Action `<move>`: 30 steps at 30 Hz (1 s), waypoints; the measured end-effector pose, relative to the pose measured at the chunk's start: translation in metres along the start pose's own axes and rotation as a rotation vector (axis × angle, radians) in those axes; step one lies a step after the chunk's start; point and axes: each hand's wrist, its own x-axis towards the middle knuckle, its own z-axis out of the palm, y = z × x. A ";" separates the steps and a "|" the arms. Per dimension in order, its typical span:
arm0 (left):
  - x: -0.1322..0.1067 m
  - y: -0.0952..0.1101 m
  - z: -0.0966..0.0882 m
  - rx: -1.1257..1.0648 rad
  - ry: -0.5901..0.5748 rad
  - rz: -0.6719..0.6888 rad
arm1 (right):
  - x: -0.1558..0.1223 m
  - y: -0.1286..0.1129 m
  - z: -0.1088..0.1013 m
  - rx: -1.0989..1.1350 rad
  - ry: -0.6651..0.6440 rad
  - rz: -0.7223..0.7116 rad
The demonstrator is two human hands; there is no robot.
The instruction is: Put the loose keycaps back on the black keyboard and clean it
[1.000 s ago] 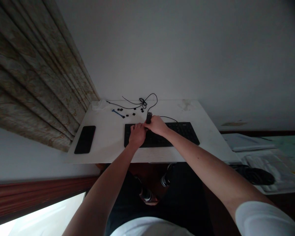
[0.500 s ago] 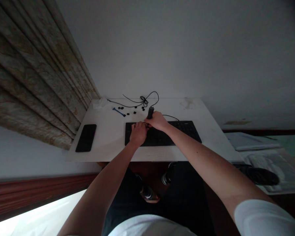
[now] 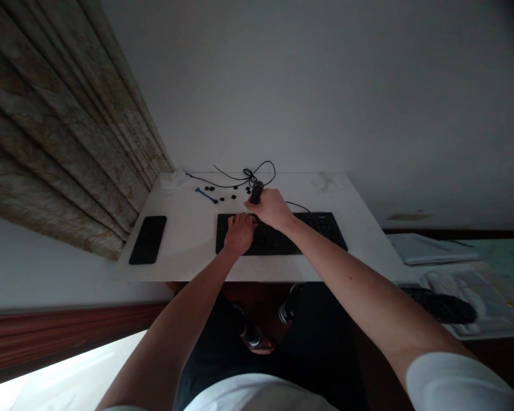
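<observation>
The right hand [image 3: 272, 209] is closed around a short black cylindrical object [image 3: 256, 192], which sticks out past the fingers. The object's long axis stands nearly upright in the view, pointing away from the person and leaning slightly right, above the top edge of a black keyboard [image 3: 308, 235]. The left hand [image 3: 240, 234] lies over the keyboard's left half with its fingers curled down onto the keys; whether it grips anything there is hidden. A thin black wire [image 3: 297, 204] runs from behind the right hand to the keyboard's far edge. Farther along the white table [image 3: 184, 245] lie a knotted black cable [image 3: 249, 177], a blue strip [image 3: 205, 196], small black pieces [image 3: 221, 198], and, to the left, a black smartphone [image 3: 148, 240].
</observation>
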 end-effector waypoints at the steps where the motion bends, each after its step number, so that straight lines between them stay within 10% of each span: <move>1: 0.000 0.000 0.000 -0.010 0.004 -0.003 | 0.005 -0.004 -0.004 -0.012 -0.001 -0.008; 6: -0.002 -0.002 -0.003 -0.120 0.039 -0.037 | 0.014 0.010 -0.021 0.220 0.062 0.156; 10: -0.004 -0.005 -0.004 -0.204 0.074 -0.048 | -0.015 0.076 -0.038 0.416 0.323 0.385; 14: -0.005 -0.005 -0.004 -0.233 0.099 -0.048 | -0.068 0.167 -0.062 0.056 0.505 0.629; 19: -0.006 -0.003 -0.006 -0.248 0.104 -0.041 | -0.133 0.246 -0.076 -0.244 0.278 0.896; 30: -0.002 -0.002 -0.020 -0.631 0.174 -0.191 | -0.159 0.248 -0.070 -0.256 0.192 0.935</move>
